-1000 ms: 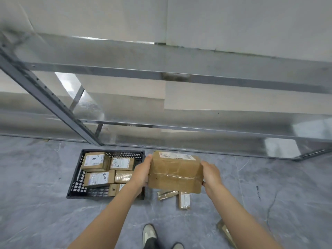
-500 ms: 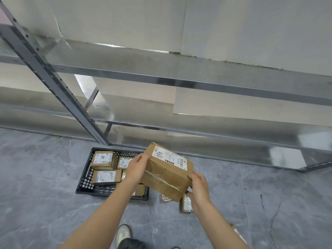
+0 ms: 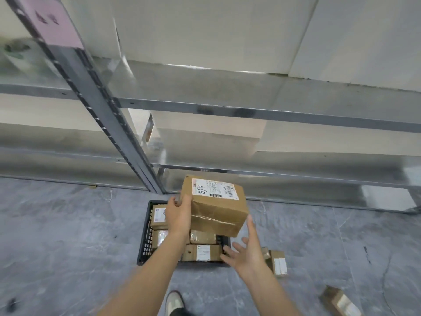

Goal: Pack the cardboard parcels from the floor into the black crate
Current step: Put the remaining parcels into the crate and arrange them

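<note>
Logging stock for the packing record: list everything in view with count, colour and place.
shelving rack: one, grey metal, at the back
floor: one, grey marbled, underfoot
black crate: one, black, on the floor
parcels in crate: at least four visible, brown
parcels on floor: at least three, brown, right of crate
large parcel: one, brown, white label, held over crate
shoe: one, pale, bottom edge
left hand: one, grips the large parcel's left side
right hand: one, open, fingers spread below the parcel

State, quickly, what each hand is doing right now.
Left hand: grips the large brown cardboard parcel with a white label.
Right hand: open, fingers spread, holding nothing.
</note>
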